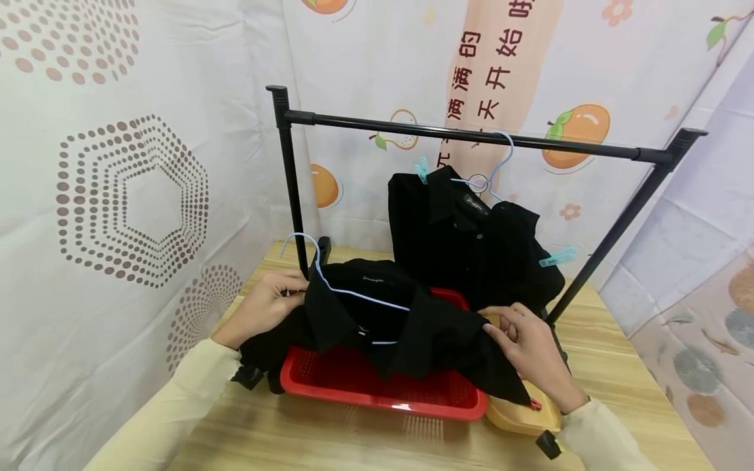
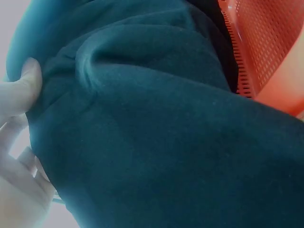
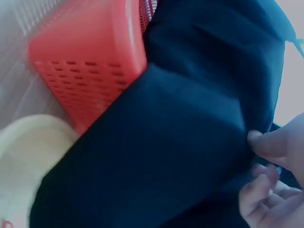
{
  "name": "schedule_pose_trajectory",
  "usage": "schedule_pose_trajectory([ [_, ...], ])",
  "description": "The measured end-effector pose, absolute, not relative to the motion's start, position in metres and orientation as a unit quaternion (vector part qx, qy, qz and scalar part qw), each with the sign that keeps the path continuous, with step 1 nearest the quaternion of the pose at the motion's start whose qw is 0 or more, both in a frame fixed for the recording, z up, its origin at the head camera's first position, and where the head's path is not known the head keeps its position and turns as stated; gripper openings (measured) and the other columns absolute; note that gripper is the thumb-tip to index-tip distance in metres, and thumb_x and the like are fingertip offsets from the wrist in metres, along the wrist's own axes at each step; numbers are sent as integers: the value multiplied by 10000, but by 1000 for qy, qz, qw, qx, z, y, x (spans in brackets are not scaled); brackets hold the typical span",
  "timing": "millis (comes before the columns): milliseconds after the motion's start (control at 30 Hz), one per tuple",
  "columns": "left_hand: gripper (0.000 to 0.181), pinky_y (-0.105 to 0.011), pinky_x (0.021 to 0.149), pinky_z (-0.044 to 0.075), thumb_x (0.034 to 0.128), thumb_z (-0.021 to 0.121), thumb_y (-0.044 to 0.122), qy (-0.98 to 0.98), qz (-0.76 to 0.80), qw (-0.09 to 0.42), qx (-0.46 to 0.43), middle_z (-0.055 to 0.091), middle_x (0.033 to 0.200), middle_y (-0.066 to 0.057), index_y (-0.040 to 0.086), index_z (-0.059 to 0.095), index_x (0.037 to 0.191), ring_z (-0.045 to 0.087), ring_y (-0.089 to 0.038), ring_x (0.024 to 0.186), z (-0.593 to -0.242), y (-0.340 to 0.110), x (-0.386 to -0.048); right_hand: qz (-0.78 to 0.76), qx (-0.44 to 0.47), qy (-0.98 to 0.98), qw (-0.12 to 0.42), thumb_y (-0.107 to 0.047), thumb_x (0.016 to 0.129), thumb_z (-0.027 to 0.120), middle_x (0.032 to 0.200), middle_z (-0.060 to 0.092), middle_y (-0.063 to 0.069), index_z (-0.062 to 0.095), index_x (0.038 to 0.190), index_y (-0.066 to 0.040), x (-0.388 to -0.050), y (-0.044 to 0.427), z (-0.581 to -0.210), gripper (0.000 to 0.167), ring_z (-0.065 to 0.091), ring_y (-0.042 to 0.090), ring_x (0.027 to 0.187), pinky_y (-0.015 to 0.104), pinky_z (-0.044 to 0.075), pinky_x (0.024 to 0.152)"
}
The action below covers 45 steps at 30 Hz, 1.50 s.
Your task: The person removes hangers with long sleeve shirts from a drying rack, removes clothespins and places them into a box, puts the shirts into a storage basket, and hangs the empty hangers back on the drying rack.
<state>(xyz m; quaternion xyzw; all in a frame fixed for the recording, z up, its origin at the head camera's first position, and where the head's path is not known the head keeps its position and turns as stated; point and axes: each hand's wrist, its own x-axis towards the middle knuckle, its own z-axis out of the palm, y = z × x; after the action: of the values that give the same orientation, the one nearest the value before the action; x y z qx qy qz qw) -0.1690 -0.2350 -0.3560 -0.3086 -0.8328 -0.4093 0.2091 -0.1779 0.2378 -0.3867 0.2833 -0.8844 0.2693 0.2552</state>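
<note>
A black shirt (image 1: 442,333) with a light blue hanger (image 1: 368,298) inside its collar is held above a red basket (image 1: 383,400). My left hand (image 1: 268,307) pinches the shirt at its left shoulder; in the left wrist view the thumb of that hand (image 2: 21,137) lies on the dark cloth (image 2: 142,142). At the other shoulder, my right hand (image 1: 524,340) pinches the cloth between thumb and fingers. The right wrist view has this hand (image 3: 275,175) at the edge of the shirt (image 3: 156,142). The hanger's hook points up, off the rail.
Behind, a second black shirt (image 1: 465,242) hangs by a light blue hanger from the black rack's rail (image 1: 377,125), with a light blue clip (image 1: 421,170) and another clip (image 1: 557,256) on it. A yellow container (image 1: 524,418) stands right of the basket. Printed curtains surround the wooden table (image 1: 630,392).
</note>
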Motion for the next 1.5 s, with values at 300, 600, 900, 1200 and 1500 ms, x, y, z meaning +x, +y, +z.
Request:
schedule_pose_trajectory([
  [300,355,-223,649,447,835,706,-181,-833,-412,210,-302,639,804,67,155,814,871,552,-117,701,-359,-234,-170,309,382,-839,231,-76,897,800,813,566,-160,707,1237,-200,-165,203,-378,374,437,-12,623,149,369,583],
  [600,321,-222,648,453,850,699,-181,-823,-436,201,-305,650,821,39,118,813,881,550,-121,704,-357,-234,-166,525,309,-792,45,-36,1011,640,677,654,10,677,1016,-58,-165,201,-388,43,601,141,545,286,534,531],
  [900,327,-215,654,431,823,705,-194,-816,-437,215,-311,643,814,43,112,813,864,537,-119,710,-354,-227,-165,799,164,-502,-286,-130,1126,389,702,551,-31,567,1007,-118,-171,201,-392,216,431,68,490,167,353,472],
  [1200,375,-216,621,417,807,691,-212,-828,-421,227,-295,586,751,54,147,797,825,502,-109,669,-351,-222,-164,856,80,-330,-390,-75,1097,305,652,498,-27,461,686,-158,-170,187,-396,447,135,69,488,147,314,456],
  [1500,298,-229,629,455,828,732,-166,-858,-367,244,-263,677,826,64,74,837,970,548,-82,697,-354,-226,-165,691,101,-697,-164,-257,1113,475,883,558,45,544,1200,-103,-172,181,-379,189,381,87,525,206,319,485],
])
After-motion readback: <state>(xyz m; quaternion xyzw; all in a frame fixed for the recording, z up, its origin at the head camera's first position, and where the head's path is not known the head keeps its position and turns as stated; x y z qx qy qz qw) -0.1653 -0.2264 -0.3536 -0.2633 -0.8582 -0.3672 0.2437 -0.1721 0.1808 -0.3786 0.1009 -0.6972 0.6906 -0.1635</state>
